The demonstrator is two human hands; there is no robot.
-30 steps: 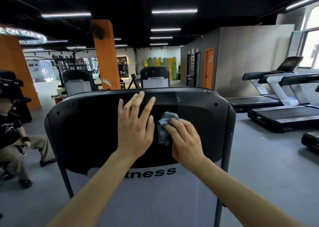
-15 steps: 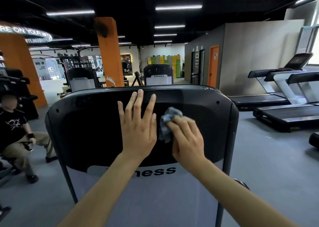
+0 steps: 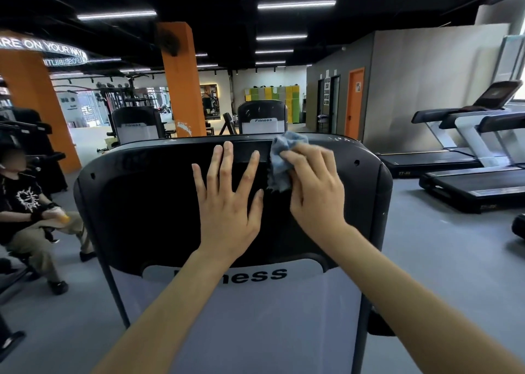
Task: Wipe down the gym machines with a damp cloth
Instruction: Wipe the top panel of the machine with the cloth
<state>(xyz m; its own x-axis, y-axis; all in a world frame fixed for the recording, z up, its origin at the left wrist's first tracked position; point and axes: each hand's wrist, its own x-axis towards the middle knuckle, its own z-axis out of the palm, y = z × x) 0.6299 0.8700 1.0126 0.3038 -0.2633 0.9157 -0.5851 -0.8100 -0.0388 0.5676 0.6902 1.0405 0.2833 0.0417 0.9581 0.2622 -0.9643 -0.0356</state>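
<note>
A gym machine's tall shroud (image 3: pixel 142 209) stands right in front of me, black on top and pale grey below with the word "Fitness". My left hand (image 3: pixel 227 203) lies flat on the black panel with fingers spread and straight. Just to its right, my right hand (image 3: pixel 315 192) presses a crumpled blue-grey cloth (image 3: pixel 281 157) against the panel near its top edge, with the fingers bent over the cloth. Part of the cloth is hidden under the fingers.
A person (image 3: pixel 25 217) sits on a bench at the left, close to the machine. Treadmills (image 3: pixel 468 152) line the right side. Two similar machines (image 3: pixel 262 118) and an orange pillar (image 3: pixel 181 84) stand behind. Grey floor (image 3: pixel 443 260) lies open to the right.
My right hand has slid the cloth upward and a little right, from the middle of the black panel to its top edge. The left hand stays flat in place.
</note>
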